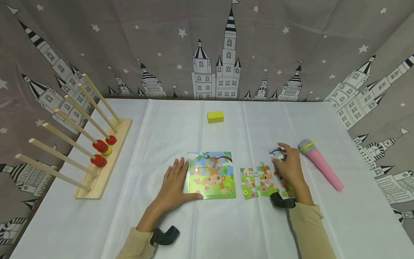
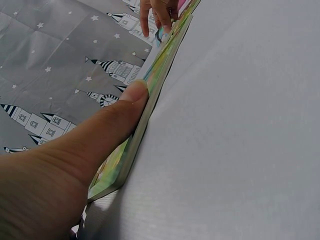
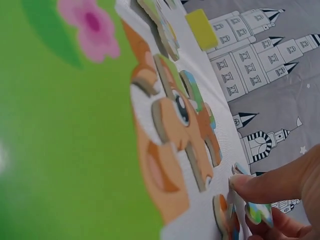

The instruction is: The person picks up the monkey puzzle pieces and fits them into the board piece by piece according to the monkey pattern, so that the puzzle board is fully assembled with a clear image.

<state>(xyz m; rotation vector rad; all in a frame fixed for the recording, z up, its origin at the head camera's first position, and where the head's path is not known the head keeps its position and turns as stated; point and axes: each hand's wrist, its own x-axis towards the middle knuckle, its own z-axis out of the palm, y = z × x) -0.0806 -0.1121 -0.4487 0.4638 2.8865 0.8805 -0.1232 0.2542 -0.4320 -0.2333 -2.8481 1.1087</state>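
Near the middle, low in the frame, left hand [image 1: 173, 185] with fingers straight and thumb out wide, thumb touching the bottom edge of a monkey jigsaw board [image 1: 220, 196]. Right of middle, right hand [image 1: 291, 165] pinching one small puzzle piece [image 1: 276, 152], with loose monkey pieces [image 1: 266, 178] just below and to the left. At far right, pink toy microphone [image 1: 325, 169]. At middle, higher up, yellow block [image 1: 215, 117]. At left, wooden peg stand [image 1: 111, 162] with red and yellow rings [image 1: 101, 146].

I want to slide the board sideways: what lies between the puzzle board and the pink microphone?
In the head view, loose puzzle pieces lie between the puzzle board and microphone, as does the right hand, pinching one piece.
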